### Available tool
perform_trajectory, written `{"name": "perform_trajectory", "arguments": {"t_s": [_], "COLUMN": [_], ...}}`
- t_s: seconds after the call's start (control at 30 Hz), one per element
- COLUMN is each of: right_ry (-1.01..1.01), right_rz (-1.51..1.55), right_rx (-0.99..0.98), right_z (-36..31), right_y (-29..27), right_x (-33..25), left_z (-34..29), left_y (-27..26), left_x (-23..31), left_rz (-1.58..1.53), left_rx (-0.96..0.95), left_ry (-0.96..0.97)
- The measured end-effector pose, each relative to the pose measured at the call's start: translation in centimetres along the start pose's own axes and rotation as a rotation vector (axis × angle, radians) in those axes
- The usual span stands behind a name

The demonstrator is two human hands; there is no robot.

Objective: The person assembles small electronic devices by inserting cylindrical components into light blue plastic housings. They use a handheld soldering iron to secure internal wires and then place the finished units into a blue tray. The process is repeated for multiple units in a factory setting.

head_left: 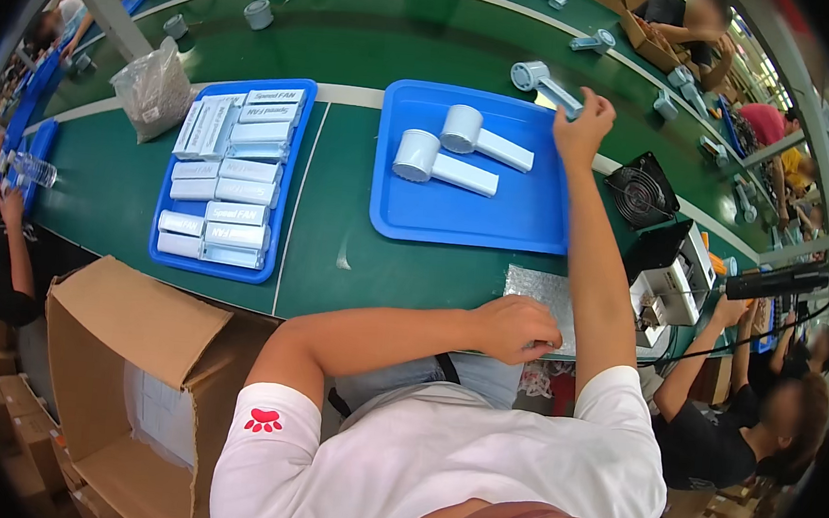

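With my right arm stretched out past the far right corner of a blue tray [475, 227], my right hand [583, 128] has its fingers around the handle end of a light-blue handheld fan [545, 84]. That fan is over the green conveyor belt. Two similar fans, a rear one [487, 140] and a front one [446, 166], lie in the tray with their handles to the right. My left hand [516, 327] is closed in front of my body, next to a sheet of bubble wrap [539, 286]. Its curled fingers hide whatever they may hold.
To the left, another blue tray [287, 205] carries several small fan boxes. A clear plastic bag [152, 92] stands behind it. An open cardboard box [137, 325] is at lower left. A black cooling fan [642, 189] and a machine [671, 284] stand right. Several people work around the belt [354, 35].
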State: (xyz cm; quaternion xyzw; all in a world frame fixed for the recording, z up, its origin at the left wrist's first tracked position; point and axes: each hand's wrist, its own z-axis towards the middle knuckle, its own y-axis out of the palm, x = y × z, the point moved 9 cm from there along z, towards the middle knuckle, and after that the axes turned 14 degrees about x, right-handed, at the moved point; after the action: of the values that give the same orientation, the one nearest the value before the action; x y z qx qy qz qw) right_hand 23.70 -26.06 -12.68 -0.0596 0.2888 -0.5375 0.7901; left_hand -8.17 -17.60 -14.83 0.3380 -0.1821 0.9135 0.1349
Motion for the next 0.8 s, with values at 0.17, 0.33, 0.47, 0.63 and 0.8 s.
{"name": "perform_trajectory", "arguments": {"t_s": [0.17,0.33,0.47,0.63,0.8], "right_ry": [0.043,-0.029,-0.093,-0.171,0.017], "right_rz": [0.014,-0.043,0.365,0.3,0.327], "right_rx": [-0.367,-0.268,-0.447,-0.693,-0.751], "right_z": [-2.7,-3.2,-5.2,-9.3,-9.9], "right_y": [1.3,-1.1,-2.3,-3.1,-1.7], "right_x": [0.7,0.6,-6.3,-12.6,-9.0], "left_z": [3.3,2.2,0.6,-0.2,-0.4], "left_y": [-5.8,-8.9,-8.9,-8.4,-8.3], "left_x": [1.1,-1.6,-3.0,-2.3,-1.8], "left_rz": [0.365,0.765,0.757,0.815,0.79], "left_rx": [0.269,0.256,0.162,0.142,0.212], "left_ry": [0.115,-0.161,-0.288,-0.307,-0.247]}}
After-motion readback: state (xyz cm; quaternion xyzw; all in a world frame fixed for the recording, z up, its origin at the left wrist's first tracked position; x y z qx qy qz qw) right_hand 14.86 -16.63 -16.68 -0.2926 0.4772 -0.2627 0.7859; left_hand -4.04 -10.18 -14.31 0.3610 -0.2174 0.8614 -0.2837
